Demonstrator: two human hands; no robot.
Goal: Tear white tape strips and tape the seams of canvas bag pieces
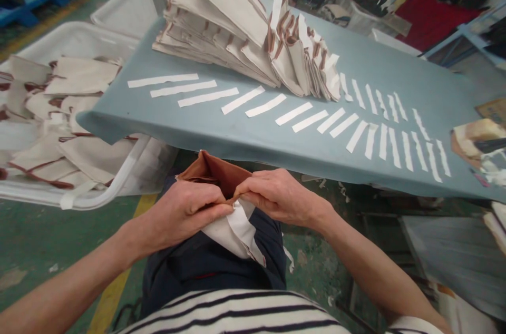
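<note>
Over my lap, below the table's near edge, my left hand (185,213) and my right hand (276,194) both pinch the rim of a small cloth bag (221,176). The bag is brown on the side facing me and white underneath, hanging down between my hands. A tall leaning stack of white bags with brown trim (237,23) lies on the blue-grey table (395,68). A curved row of several white strips (292,113) is laid out on the table in front of the stack.
A white bin (79,199) at my left holds several more white bags. A person in red (430,12) sits beyond the table's far right. Cloth pieces (478,149) lie at the table's right edge. A yellow floor line (114,281) runs below.
</note>
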